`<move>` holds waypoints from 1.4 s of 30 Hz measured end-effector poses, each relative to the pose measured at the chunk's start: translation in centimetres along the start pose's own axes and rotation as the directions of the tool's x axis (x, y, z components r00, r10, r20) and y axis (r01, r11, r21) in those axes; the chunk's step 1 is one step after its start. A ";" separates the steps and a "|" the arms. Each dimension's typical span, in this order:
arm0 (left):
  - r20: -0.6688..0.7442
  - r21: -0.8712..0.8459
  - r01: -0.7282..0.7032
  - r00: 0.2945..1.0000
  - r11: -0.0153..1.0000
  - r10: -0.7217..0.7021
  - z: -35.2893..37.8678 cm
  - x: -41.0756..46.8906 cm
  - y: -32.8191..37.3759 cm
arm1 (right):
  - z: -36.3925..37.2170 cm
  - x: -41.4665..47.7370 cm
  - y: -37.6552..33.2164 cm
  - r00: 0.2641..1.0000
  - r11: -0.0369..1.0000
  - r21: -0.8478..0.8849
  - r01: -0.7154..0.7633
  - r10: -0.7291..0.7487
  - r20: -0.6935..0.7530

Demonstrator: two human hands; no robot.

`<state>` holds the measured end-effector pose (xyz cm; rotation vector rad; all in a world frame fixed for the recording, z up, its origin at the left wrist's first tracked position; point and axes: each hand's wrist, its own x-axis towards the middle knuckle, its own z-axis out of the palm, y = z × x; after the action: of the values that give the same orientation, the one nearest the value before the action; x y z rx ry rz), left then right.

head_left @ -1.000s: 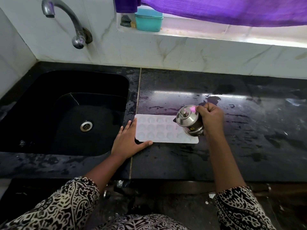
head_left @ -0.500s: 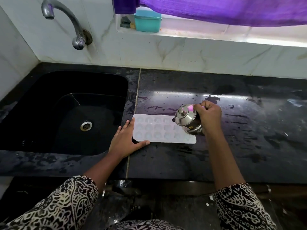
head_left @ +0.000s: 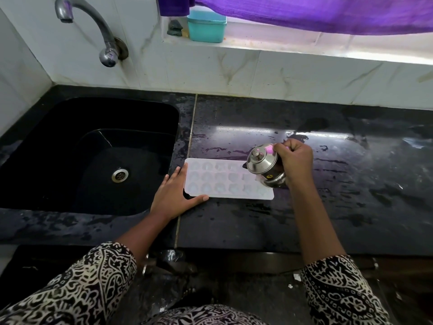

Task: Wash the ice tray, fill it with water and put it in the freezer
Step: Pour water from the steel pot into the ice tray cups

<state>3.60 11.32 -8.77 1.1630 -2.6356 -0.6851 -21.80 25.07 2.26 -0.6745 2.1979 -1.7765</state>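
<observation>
A white ice tray [head_left: 220, 181] with several round cells lies flat on the black counter [head_left: 328, 207], just right of the sink. My left hand [head_left: 174, 195] rests open against the tray's left end, thumb along its near edge. My right hand [head_left: 294, 160] grips a small lidded steel jug [head_left: 264, 165], tilted leftward over the tray's right end. The jug hides the tray's far right cells. Whether water is pouring out, I cannot tell.
A black sink [head_left: 89, 156] with a steel drain lies to the left, and a curved tap [head_left: 93, 29] sticks out of the white tiled wall above it. A teal box [head_left: 206, 25] sits on the window ledge under a purple curtain [head_left: 316, 12]. The counter is wet.
The jug stays tilted over the tray's right end and has shifted only slightly. My left hand keeps its place at the tray's left end.
</observation>
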 end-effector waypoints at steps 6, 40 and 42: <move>-0.004 -0.004 -0.003 1.000 1.000 0.003 -0.1 -0.1 0.1 | 0.0 0.2 0.1 1.000 1.000 0.020 0.002 -0.002 0.001; -0.005 -0.018 -0.001 1.000 1.000 0.001 -0.1 -0.1 0.0 | 0.5 -0.5 -0.1 0.998 0.996 0.073 -0.059 0.059 -0.003; -0.005 -0.014 0.000 1.000 1.000 0.000 -0.1 -0.1 0.0 | 0.5 -0.4 -0.1 0.997 0.993 0.093 -0.073 0.074 -0.005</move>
<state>3.67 11.33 -8.62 1.1593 -2.6222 -0.6989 -21.21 24.85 2.25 -0.5595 2.1016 -1.8346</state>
